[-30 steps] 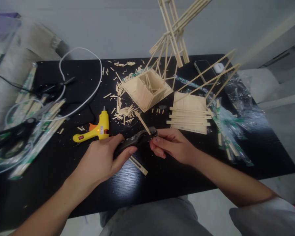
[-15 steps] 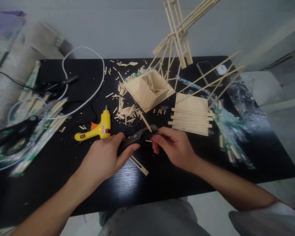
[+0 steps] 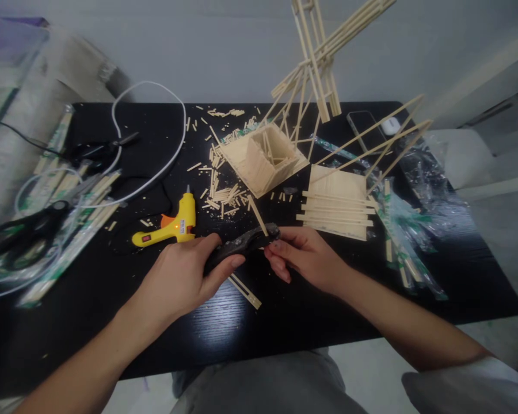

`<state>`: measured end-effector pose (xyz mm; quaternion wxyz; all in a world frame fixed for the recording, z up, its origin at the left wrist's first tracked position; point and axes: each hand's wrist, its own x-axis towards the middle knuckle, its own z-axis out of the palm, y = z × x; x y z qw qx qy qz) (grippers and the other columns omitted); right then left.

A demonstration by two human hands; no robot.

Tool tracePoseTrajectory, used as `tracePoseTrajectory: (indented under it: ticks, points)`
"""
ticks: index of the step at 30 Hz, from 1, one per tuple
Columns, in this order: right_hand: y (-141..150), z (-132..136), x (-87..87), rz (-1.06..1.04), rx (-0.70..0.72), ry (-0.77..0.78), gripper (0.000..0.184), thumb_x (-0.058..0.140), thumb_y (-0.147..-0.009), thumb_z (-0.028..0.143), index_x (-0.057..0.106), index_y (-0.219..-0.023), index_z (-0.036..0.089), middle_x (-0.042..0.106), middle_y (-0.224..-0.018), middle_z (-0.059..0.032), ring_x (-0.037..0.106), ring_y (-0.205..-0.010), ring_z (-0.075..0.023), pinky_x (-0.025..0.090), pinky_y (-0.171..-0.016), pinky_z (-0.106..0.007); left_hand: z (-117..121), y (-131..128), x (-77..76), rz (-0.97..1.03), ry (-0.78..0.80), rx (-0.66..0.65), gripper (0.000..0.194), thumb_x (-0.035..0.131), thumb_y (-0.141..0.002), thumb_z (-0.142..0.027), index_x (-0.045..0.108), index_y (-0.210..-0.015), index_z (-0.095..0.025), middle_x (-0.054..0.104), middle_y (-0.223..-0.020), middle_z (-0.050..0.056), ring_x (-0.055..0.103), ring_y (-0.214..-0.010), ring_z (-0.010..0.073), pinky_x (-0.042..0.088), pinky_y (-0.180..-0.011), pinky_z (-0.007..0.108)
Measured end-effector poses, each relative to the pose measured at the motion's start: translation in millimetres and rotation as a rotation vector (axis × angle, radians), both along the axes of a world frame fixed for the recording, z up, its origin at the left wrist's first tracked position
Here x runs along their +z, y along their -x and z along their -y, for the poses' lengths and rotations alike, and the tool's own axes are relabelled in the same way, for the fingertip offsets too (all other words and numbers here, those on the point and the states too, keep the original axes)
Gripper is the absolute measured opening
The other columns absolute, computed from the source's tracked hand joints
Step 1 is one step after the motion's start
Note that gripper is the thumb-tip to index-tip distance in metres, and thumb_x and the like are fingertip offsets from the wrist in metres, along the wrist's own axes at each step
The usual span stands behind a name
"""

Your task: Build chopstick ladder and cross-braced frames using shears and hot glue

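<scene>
My left hand (image 3: 190, 270) is wrapped around the handles of a black pliers-like cutter (image 3: 237, 241), which points to the right. A thin wooden stick (image 3: 258, 216) slants across the cutter's head, its far end up and to the left. My right hand (image 3: 306, 256) is closed at the cutter's tip, thumb and forefinger pinching where the stick's near end runs in; that end is hidden by the fingers. Just below the tool, a narrow frame of joined sticks (image 3: 246, 292) lies on the black table (image 3: 311, 322).
A yellow glue gun (image 3: 176, 224) lies left of the cutter. Beyond stand a wooden box on a base (image 3: 270, 161) with a stick structure (image 3: 313, 57), and a panel with sticks (image 3: 336, 190). Cut pieces (image 3: 224, 195), scissors (image 3: 30, 230), a white cable (image 3: 183, 115) and wrapped sticks (image 3: 408, 247) surround them.
The right hand's lower fingers have uncurled a little downward, and a small stick piece below the cutter no longer shows. The cutter stays at the stick. The view has shifted slightly.
</scene>
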<state>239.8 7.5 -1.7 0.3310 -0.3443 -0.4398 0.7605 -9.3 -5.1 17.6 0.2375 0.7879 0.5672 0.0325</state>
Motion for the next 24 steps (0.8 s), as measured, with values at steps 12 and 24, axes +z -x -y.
tracePoseTrajectory:
  ticks: [12, 24]
  points:
    - [5.1, 13.0, -2.6, 0.343, -0.205, -0.315, 0.029, 0.074, -0.100, 0.036, 0.071, -0.076, 0.020, 0.072, -0.068, 0.0008, 0.069, -0.060, -0.0127, 0.057, -0.060, -0.023, 1.6, -4.1, -4.0, -0.082, -0.034, 0.027, 0.049, 0.041, -0.105, -0.063, 0.057, -0.080, -0.024, 0.067, -0.069, 0.005, 0.069, -0.067, 0.0268, 0.040, -0.062, 0.036]
    - [1.4, 11.5, -2.6, 0.386, -0.143, -0.398, 0.038, 0.063, -0.107, 0.039, 0.068, -0.075, 0.020, 0.067, -0.063, 0.0012, 0.065, -0.057, -0.0130, 0.052, -0.057, -0.024, 0.8, -1.9, -5.3, -0.064, -0.076, 0.004, 0.048, 0.042, -0.105, -0.064, 0.057, -0.082, -0.024, 0.069, -0.074, 0.006, 0.070, -0.070, 0.0282, 0.042, -0.063, 0.037]
